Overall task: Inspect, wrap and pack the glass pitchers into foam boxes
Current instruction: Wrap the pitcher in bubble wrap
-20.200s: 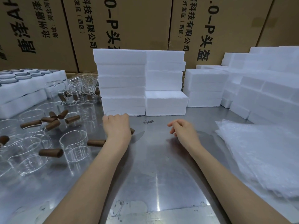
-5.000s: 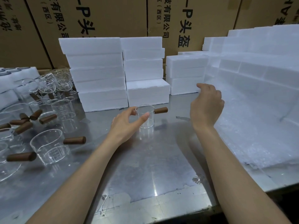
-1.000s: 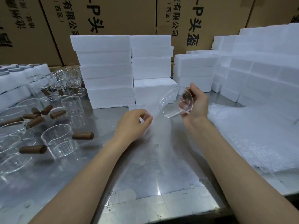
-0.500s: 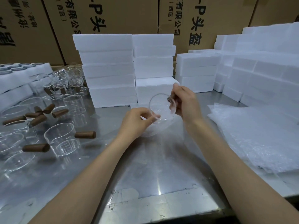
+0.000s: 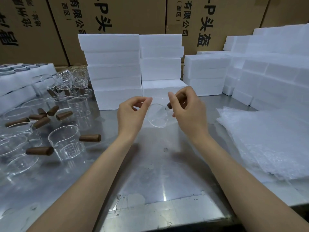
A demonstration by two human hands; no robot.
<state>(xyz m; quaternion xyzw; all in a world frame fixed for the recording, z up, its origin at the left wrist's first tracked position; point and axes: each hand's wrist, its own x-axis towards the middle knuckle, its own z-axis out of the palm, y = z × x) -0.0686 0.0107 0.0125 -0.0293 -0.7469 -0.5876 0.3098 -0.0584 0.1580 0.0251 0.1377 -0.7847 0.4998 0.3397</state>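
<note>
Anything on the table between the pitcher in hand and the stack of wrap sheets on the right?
Nothing visible. The right hand holds the pitcher by its handle, and only bare table lies before the wrap sheets.

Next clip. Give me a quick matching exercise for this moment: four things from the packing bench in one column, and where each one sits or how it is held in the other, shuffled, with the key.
Things
1. glass pitcher
2. bubble wrap sheets
3. foam boxes
4. cardboard cartons

Places or states
A. stacked in columns at the back of the metal table
B. standing behind the foam, printed with black characters
C. held tilted above the table, right hand gripping its wooden handle, left hand at its rim
D. lying in a pile on the right of the table

Pairs: 1-C, 2-D, 3-A, 4-B
</note>
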